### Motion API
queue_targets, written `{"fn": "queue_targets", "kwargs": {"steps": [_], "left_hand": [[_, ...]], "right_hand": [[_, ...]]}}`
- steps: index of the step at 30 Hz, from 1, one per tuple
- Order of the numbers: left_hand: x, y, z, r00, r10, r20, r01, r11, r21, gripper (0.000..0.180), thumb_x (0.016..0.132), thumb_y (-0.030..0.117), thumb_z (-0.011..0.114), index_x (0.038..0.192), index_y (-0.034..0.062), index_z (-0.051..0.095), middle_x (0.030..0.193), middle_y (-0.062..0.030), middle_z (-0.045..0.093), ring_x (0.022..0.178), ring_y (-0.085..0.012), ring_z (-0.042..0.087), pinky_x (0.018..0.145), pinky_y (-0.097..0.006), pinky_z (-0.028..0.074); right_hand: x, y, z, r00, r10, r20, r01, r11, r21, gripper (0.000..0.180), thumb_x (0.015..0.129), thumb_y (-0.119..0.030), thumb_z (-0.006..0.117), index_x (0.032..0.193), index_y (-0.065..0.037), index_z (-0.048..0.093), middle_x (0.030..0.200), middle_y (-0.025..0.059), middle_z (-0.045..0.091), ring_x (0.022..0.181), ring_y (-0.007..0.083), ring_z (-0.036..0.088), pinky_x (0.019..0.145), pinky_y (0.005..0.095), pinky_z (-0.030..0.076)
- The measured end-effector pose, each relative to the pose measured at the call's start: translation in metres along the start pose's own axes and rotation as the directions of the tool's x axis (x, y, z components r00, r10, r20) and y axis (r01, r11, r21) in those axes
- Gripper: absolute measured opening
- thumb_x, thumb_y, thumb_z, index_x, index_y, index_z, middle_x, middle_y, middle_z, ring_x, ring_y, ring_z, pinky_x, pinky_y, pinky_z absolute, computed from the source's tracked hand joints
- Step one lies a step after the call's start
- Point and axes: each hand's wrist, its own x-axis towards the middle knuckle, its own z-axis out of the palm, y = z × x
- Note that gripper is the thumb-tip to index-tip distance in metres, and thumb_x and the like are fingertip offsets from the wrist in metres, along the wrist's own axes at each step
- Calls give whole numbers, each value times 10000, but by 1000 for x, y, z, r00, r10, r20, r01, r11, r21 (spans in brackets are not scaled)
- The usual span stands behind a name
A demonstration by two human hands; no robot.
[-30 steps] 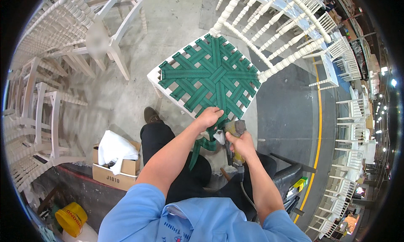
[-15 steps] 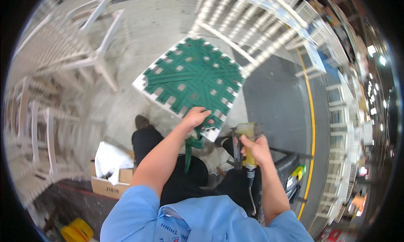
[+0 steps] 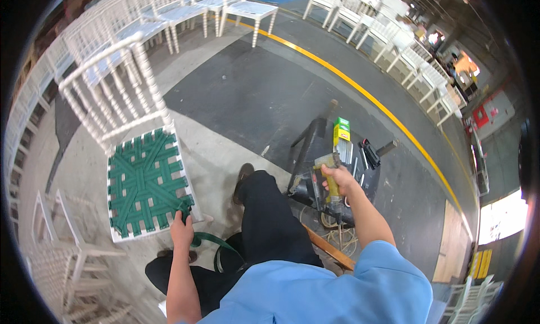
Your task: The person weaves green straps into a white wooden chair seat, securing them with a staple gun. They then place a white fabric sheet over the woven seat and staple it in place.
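A person seen from above wears a light blue short-sleeved shirt; the sleeves end above the elbows, leaving both forearms bare. The left hand (image 3: 181,231) and right hand (image 3: 338,179) are bare, with no gloves, watch or rings visible. The legs are covered by black trousers, and a dark brown shoe (image 3: 243,181) shows on the forward foot.

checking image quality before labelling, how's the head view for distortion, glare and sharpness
Head view: strong fisheye, the yellow floor line bows and black corners ring the frame; a bright opening at the right rim is blown out; the green webbed seat, left hand and right hand on the staple gun look sharp.
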Motion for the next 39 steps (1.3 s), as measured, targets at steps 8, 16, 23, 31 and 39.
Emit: {"fn": "queue_targets", "kwargs": {"steps": [8,16,23,31,39], "left_hand": [[-5,29,-6,1000,11,-8,-10,993,120,635,973,342,719,1444,-57,570,1335,-319,675,1256,-464,650,1057,-486,514],[-21,7,13,984,-175,-41,174,984,-29,554,988,373,696,1378,-17,637,1243,-293,719,1198,-433,686,1018,-474,525],[-14,-9,5,966,-260,2,200,736,-647,300,1023,270,692,1086,-20,736,959,-120,779,806,-165,666,749,-355,536],[8,-41,-33,941,-166,296,298,-15,-955,220,1068,225,652,1172,35,690,1035,-102,773,961,-219,755,741,-398,616],[20,-50,-38,930,-130,343,334,-86,-939,262,1054,176,658,1267,28,695,1089,-124,779,983,-246,755,795,-423,622]], "right_hand": [[52,45,-30,994,104,18,-106,985,136,479,953,-423,815,1193,-22,712,955,103,707,762,230,695,655,387,589],[15,86,-123,872,-346,-345,-113,544,-831,768,873,-430,795,1497,-51,556,1365,231,689,1262,399,667,1034,479,542],[20,112,-128,903,-229,-363,-103,704,-702,793,739,-183,835,1451,-44,514,1119,220,726,962,359,754,783,446,616],[-23,80,-130,926,-138,-353,120,990,-72,280,918,-50,661,1190,14,658,979,115,716,757,238,713,660,345,576],[-27,-21,93,586,-669,457,801,394,-451,603,860,-266,870,1371,-63,621,1188,127,723,1111,248,692,926,391,550]]}}
